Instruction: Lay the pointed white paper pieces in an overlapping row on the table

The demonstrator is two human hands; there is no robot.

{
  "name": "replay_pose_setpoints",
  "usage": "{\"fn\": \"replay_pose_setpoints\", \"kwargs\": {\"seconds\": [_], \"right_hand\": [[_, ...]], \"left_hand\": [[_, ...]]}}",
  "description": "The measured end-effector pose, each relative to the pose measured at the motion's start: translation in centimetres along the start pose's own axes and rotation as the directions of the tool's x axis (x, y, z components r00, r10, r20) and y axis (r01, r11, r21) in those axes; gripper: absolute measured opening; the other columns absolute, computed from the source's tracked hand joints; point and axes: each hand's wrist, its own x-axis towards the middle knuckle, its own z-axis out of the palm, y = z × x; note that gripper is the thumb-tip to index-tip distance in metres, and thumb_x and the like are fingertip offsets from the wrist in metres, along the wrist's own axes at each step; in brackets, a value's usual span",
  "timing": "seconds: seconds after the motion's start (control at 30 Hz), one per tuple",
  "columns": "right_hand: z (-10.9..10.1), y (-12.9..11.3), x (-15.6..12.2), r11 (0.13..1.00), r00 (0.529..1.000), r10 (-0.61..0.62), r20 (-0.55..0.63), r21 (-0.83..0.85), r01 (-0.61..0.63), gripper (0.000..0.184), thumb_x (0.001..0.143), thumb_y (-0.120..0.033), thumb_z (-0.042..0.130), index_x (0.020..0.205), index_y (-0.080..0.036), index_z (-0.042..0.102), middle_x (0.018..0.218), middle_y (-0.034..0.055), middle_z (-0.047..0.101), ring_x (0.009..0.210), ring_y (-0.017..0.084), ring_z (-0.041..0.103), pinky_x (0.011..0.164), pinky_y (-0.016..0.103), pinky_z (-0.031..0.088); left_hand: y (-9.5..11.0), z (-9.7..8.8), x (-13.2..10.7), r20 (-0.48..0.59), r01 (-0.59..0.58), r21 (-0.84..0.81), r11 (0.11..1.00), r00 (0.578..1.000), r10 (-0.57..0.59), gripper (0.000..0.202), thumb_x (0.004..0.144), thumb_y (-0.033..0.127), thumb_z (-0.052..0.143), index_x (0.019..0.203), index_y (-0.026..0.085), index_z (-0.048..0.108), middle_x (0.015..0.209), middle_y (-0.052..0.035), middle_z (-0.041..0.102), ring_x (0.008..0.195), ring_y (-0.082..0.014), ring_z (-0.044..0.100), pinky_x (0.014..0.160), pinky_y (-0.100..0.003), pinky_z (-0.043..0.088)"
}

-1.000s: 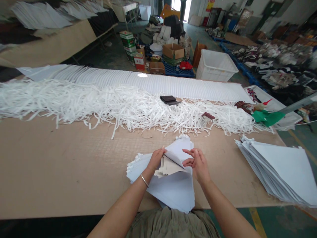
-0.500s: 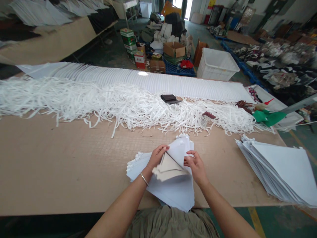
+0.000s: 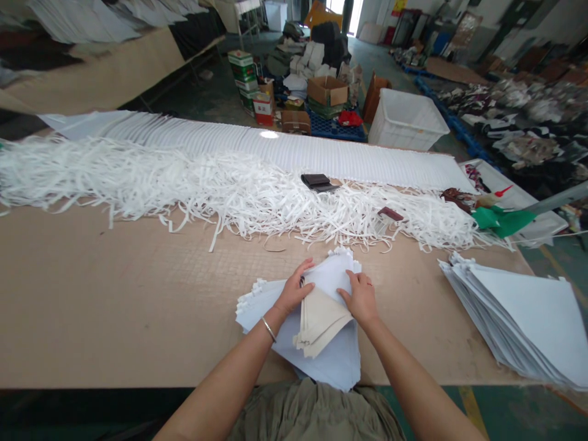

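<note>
My left hand (image 3: 295, 293) is at the upper left edge of a few beige fabric pieces (image 3: 321, 318), its thumb lying over them and its fingers reaching beyond. The beige pieces lie folded in a wedge on white cut fabric pieces (image 3: 333, 365); a small dark strip shows beside my left thumb. My right hand (image 3: 362, 299) rests at the right side of the white pieces, thumb and forefinger apart, other fingers curled. White pieces with notched edges fan out to the left under my left wrist.
Another stack of white pieces (image 3: 528, 306) lies at the table's right end. Tangled white strips (image 3: 248, 196) run across the table, with a dark folded item (image 3: 316, 182) on them. Behind stands a long row of white pieces (image 3: 367, 159); a white bin (image 3: 407, 119) stands beyond.
The beige pieces have swung down and toward me, and now lie flatter on the white pieces. My right hand has turned from the edge onto the top of the white pieces.
</note>
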Motion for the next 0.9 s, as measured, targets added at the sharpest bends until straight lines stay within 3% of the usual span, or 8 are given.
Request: {"fn": "replay_pose_setpoints", "kwargs": {"seconds": [0.13,0.23,0.4,0.43,0.57,0.63,0.8,0.9], "right_hand": [[-0.4,-0.5,0.2,0.997,0.999,0.008,0.045,0.083,-0.012,0.023,0.081,-0.025,0.069,0.104,-0.022,0.067,0.106,0.0123,0.062,0.103,0.029,0.057,0.096,0.042,0.044],[-1.1,-1.6,-0.7,0.937,0.999,-0.046,-0.001,0.347,0.043,0.019,0.08,-0.027,0.068,0.098,-0.022,0.064,0.114,0.0122,0.063,0.107,0.028,0.058,0.098,0.044,0.045],[-2.1,-2.1,-1.3,0.449,0.985,0.115,0.127,0.878,-0.165,0.038,0.092,-0.061,0.048,0.103,-0.025,0.049,0.111,0.0087,0.071,0.064,0.016,0.062,0.063,0.033,0.054],[-2.1,-1.8,-0.9,0.453,0.977,0.157,0.141,0.869,-0.198,0.04,0.093,-0.063,0.044,0.102,-0.025,0.05,0.102,0.0074,0.072,0.059,0.016,0.06,0.06,0.032,0.053],[-0.9,0.2,1.0,0.868,0.99,0.14,0.026,0.478,-0.135,0.035,0.083,-0.045,0.066,0.109,-0.021,0.062,0.096,0.0086,0.068,0.081,0.023,0.064,0.079,0.037,0.053],[-0.5,0.6,1.3,0.952,0.995,0.092,0.024,0.292,-0.095,0.032,0.08,-0.033,0.069,0.109,-0.021,0.066,0.103,0.0112,0.065,0.095,0.027,0.063,0.09,0.041,0.05],[-1.4,-1.1,-0.2,0.932,0.999,-0.018,-0.041,0.36,0.031,0.021,0.081,-0.026,0.064,0.102,-0.023,0.066,0.11,0.0113,0.061,0.107,0.028,0.059,0.098,0.043,0.046],[-2.3,-2.3,-1.3,0.724,0.999,-0.024,0.043,0.689,-0.012,0.032,0.085,-0.042,0.064,0.111,-0.024,0.058,0.098,0.0057,0.065,0.085,0.022,0.063,0.08,0.036,0.052]], "left_hand": [[0.2,-0.1,-0.1,0.008,0.021,-0.015,1.0,1.0,-0.021,0.067,0.079,0.036,0.07,0.141,0.02,0.051,0.156,-0.0113,0.043,0.147,-0.0307,0.033,0.124,-0.049,0.018],[0.5,0.0,-0.2,-0.022,0.067,-0.067,0.996,0.997,-0.068,0.071,0.076,0.035,0.07,0.143,0.021,0.05,0.153,-0.0106,0.047,0.143,-0.0312,0.04,0.121,-0.047,0.027],[1.2,-0.1,-0.2,-0.024,0.186,-0.103,0.977,0.982,-0.19,0.031,0.084,0.044,0.06,0.097,0.018,0.071,0.098,-0.0062,0.073,0.098,-0.0263,0.064,0.095,-0.04,0.049],[1.4,-0.1,-0.2,-0.033,0.195,-0.088,0.977,0.98,-0.199,0.032,0.086,0.047,0.057,0.086,0.018,0.07,0.088,-0.0051,0.072,0.092,-0.0254,0.064,0.092,-0.039,0.049],[1.7,-0.3,-0.1,-0.042,0.171,-0.065,0.983,0.984,-0.174,0.051,0.093,0.056,0.044,0.063,0.02,0.064,0.075,-0.007,0.068,0.088,-0.0254,0.063,0.094,-0.039,0.047],[1.7,-0.3,0.0,-0.013,0.153,-0.069,0.986,0.988,-0.154,0.049,0.091,0.056,0.05,0.059,0.02,0.062,0.078,-0.0086,0.068,0.096,-0.0269,0.064,0.098,-0.04,0.046],[1.2,0.1,0.0,0.0,0.073,-0.056,0.996,0.997,-0.073,0.027,0.076,0.038,0.073,0.096,0.02,0.072,0.131,-0.0112,0.064,0.133,-0.0297,0.049,0.115,-0.044,0.033],[0.8,0.0,0.0,-0.014,0.113,-0.114,0.987,0.993,-0.115,0.046,0.078,0.035,0.067,0.122,0.021,0.064,0.124,-0.0102,0.067,0.118,-0.0268,0.059,0.105,-0.041,0.042]]}}
